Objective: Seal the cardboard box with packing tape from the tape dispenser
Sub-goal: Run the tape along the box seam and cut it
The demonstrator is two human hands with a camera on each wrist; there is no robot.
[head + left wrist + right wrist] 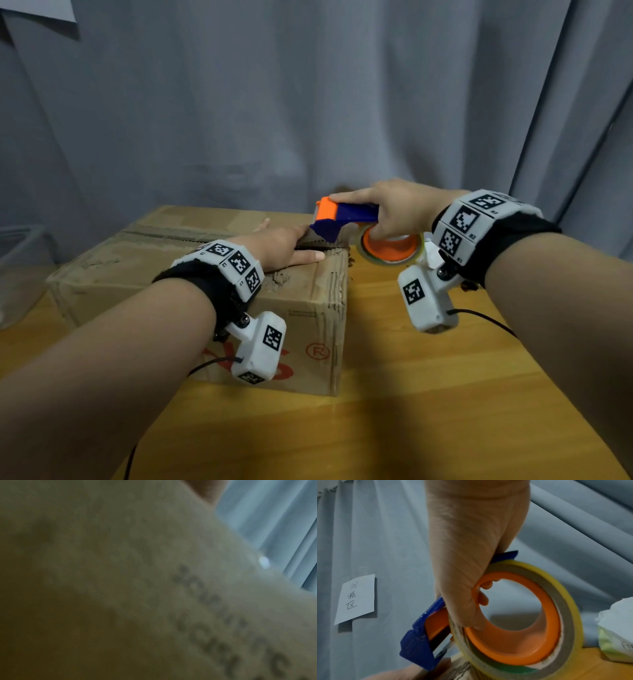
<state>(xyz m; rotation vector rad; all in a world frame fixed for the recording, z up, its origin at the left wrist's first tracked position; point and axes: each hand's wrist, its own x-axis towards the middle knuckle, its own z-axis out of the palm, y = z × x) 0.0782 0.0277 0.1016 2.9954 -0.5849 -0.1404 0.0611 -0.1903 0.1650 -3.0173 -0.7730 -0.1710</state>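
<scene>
Closest in, both forearms reach over the wooden desk (pixel 411 428), each wrist strapped with a tagged white camera unit. Left hand (pixel 284 248) lies flat on top of the cardboard box (pixel 212 284) at its right end, fingers straight and pressed down right beside the open seam, and the box sits toward the desk's left side. Just past that, the right hand (pixel 394 212) grips the blue-and-orange tape dispenser (pixel 346 219), fingers curled through the orange core of the tape roll (pixel 530 622), its front end touching the box's right top edge, grey curtain (pixel 308 102) behind.
</scene>
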